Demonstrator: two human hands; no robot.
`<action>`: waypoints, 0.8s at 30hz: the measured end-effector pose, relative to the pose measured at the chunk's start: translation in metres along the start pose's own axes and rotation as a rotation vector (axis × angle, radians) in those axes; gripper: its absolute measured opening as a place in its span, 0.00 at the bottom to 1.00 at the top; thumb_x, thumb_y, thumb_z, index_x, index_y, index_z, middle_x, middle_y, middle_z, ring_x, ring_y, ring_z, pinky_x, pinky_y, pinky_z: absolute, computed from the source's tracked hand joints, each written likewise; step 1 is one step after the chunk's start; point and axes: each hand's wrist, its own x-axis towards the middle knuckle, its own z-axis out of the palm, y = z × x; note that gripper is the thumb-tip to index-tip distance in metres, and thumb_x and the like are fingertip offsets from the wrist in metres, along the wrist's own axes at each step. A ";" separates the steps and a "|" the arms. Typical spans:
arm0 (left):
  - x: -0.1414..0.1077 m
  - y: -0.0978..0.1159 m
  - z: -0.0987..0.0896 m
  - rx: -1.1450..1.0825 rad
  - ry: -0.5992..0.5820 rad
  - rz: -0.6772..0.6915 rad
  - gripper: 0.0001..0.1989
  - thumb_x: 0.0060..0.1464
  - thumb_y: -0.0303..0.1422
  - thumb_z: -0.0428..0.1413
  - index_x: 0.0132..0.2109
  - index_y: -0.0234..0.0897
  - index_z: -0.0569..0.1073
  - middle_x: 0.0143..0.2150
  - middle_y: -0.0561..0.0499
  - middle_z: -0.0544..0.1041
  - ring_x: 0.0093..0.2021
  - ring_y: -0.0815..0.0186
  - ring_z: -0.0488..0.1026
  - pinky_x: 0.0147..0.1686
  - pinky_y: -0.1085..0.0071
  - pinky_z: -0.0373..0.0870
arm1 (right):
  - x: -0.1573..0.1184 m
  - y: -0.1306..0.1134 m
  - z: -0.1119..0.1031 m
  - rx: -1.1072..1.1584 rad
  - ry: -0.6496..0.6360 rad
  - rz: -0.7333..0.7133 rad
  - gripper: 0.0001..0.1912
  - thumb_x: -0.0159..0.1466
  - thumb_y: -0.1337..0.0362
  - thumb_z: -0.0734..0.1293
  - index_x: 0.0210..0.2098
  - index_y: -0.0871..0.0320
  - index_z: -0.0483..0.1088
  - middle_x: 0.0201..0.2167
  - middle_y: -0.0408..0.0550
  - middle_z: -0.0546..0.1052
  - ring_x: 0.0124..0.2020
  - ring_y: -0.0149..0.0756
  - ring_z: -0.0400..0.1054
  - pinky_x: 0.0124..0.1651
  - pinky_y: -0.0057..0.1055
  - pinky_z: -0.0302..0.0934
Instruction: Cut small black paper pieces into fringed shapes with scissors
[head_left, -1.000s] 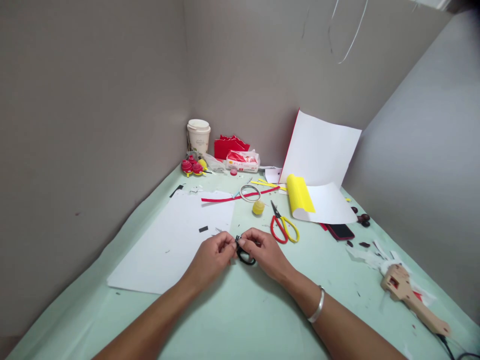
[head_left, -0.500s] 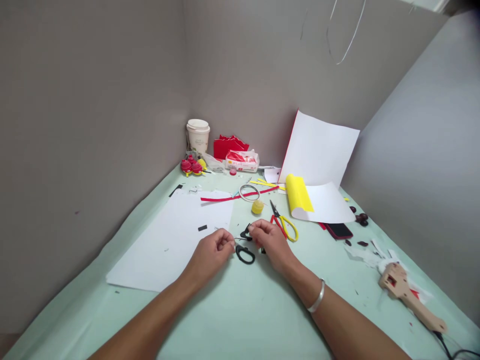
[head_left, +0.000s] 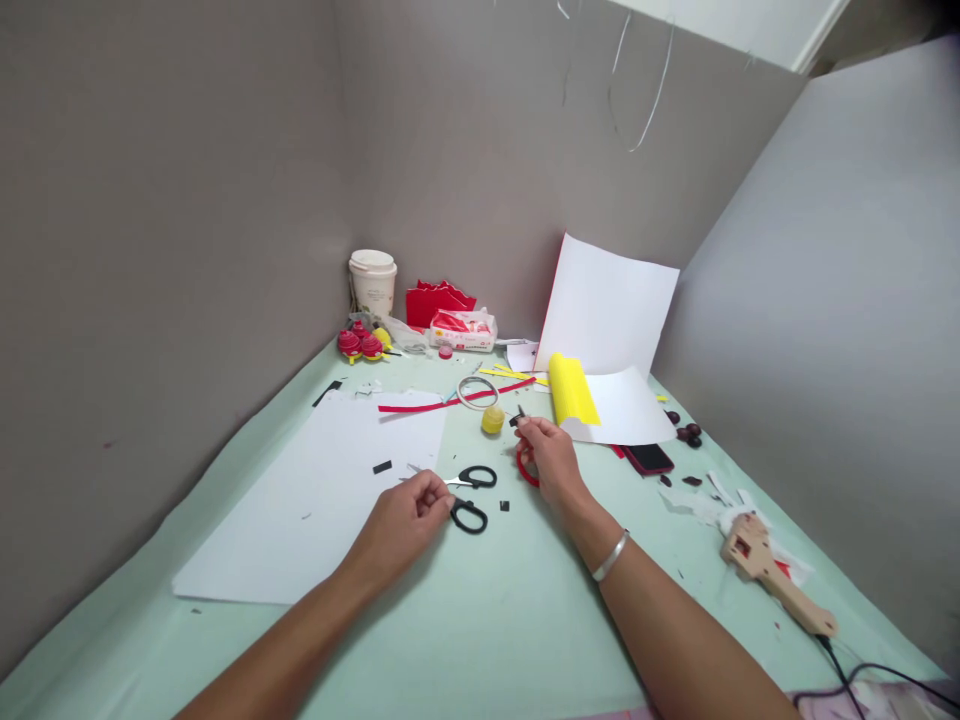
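Observation:
My left hand [head_left: 412, 510] is closed in a pinch over the blades of the black-handled scissors [head_left: 469, 517]; what its fingertips hold, if anything, is too small to make out. The scissors lie partly spread, both handle loops showing to the right of that hand. Farther right, my right hand [head_left: 551, 455] is closed over the pliers, whose red handle [head_left: 526, 468] curves out below the fingers. The dark jaws poke out past the fingertips, and the rest of the pliers is hidden. A small black piece [head_left: 505, 506] lies between the hands.
White paper sheets [head_left: 315, 520] lie at left with a black strip [head_left: 382, 467]. Behind are a yellow ball-like piece [head_left: 493, 419], a tape ring [head_left: 478, 393] and a red strip [head_left: 405, 408]. Yellow corrugated paper [head_left: 574, 390], a phone [head_left: 649, 459] and a glue gun [head_left: 776, 575] are rightward.
My right hand has moved away from the scissors and the left hand, onto the pliers. The scissors' handles now show fully. The camera view has shifted right.

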 end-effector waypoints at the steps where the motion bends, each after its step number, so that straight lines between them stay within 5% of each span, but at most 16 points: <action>1: 0.000 -0.001 0.000 0.007 -0.007 0.000 0.11 0.52 0.42 0.53 0.30 0.40 0.69 0.25 0.57 0.67 0.27 0.67 0.62 0.28 0.72 0.58 | 0.001 0.000 0.000 0.006 -0.003 0.007 0.13 0.54 0.53 0.68 0.29 0.58 0.70 0.19 0.41 0.70 0.15 0.26 0.58 0.16 0.24 0.50; 24: 0.001 -0.003 0.000 0.032 -0.031 0.018 0.09 0.53 0.40 0.52 0.30 0.41 0.69 0.25 0.57 0.67 0.28 0.66 0.63 0.29 0.72 0.58 | -0.005 0.002 0.005 -0.044 -0.015 -0.003 0.10 0.55 0.58 0.66 0.30 0.58 0.72 0.18 0.40 0.71 0.15 0.27 0.59 0.18 0.24 0.53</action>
